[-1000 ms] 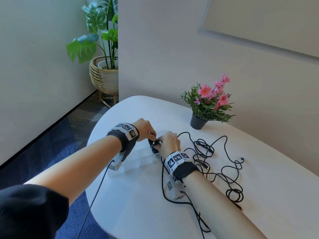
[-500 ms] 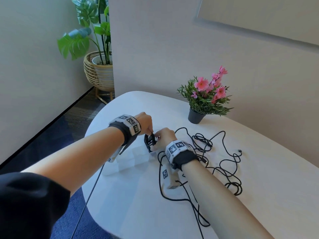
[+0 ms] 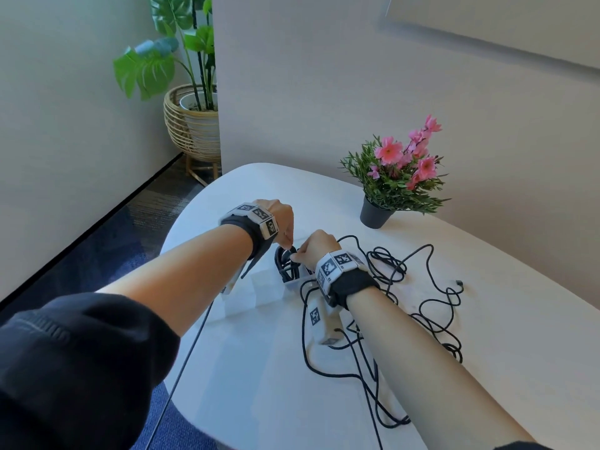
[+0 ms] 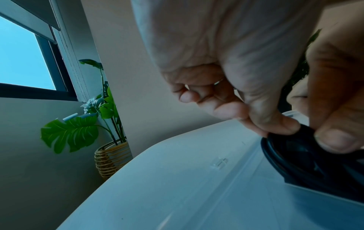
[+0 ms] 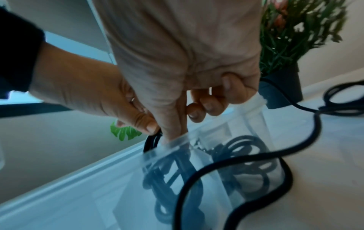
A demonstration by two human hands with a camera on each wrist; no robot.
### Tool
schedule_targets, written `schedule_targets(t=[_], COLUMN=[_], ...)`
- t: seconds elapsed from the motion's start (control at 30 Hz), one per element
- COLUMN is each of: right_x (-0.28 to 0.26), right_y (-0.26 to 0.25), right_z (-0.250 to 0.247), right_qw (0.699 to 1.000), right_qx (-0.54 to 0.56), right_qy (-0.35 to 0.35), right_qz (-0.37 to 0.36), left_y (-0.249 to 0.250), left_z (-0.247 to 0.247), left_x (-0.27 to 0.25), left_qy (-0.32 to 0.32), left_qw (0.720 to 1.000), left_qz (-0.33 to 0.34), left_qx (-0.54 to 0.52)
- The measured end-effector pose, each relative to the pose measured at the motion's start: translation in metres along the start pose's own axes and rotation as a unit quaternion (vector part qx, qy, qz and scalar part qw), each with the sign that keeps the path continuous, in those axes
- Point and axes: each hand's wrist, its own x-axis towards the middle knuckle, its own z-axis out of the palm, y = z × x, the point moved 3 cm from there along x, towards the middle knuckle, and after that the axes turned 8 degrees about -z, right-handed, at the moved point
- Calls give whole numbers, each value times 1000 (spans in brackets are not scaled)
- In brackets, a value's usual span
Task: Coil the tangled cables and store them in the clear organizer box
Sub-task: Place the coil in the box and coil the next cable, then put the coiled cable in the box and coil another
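Note:
A coiled black cable (image 3: pixel 286 264) stands on edge in the right end of the clear organizer box (image 3: pixel 263 289) on the white table. My left hand (image 3: pixel 283 224) pinches the top of the coil between thumb and forefinger (image 4: pixel 275 126). My right hand (image 3: pixel 316 249) holds the same coil from the other side, its thumb (image 5: pixel 172 132) reaching down inside the box wall (image 5: pixel 167 147). A second coil (image 5: pixel 246 157) lies in the neighbouring compartment. The tangled black cables (image 3: pixel 384 258) spread over the table to the right of my right wrist, and one loose strand (image 5: pixel 232 160) crosses in front of the box.
A small pot of pink flowers (image 3: pixel 375 216) stands behind the tangle near the wall. A large plant in a woven basket (image 3: pixel 194 125) is on the floor beyond the table's rounded left edge (image 3: pixel 175 235). A thin wire (image 3: pixel 194 336) hangs off the table's front.
The coil has gone from between my hands down into the box compartment and now stands on edge there. Both hands stayed on it, and the head view shifted slightly.

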Motion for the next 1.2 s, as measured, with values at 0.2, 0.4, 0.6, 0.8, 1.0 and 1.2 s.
schedule_targets(t=[0.2, 0.4, 0.6, 0.8, 1.0, 1.2], right_x=[1, 0, -5, 0, 12, 25], right_y=[-8, -8, -9, -20, -17, -15], right_z=[0, -6, -1, 0, 0, 9], right_qw=[998, 999, 999, 999, 996, 989], right_qx=[-54, 18, 28, -34, -90, -133], right_qy=[14, 43, 43, 13, -13, -59], right_qz=[14, 6, -11, 11, 7, 2], left_y=[-4, -2, -2, -5, -4, -6], left_z=[8, 6, 1, 4, 0, 3], left_x=[1, -7, -15, -13, -9, 2], left_qy=[8, 0, -35, -31, -30, -59], left_qw=[1000, 998, 996, 996, 997, 995], left_qz=[-7, -33, -19, -27, -35, -39], left_qx=[-15, -53, -74, -84, -69, -68])
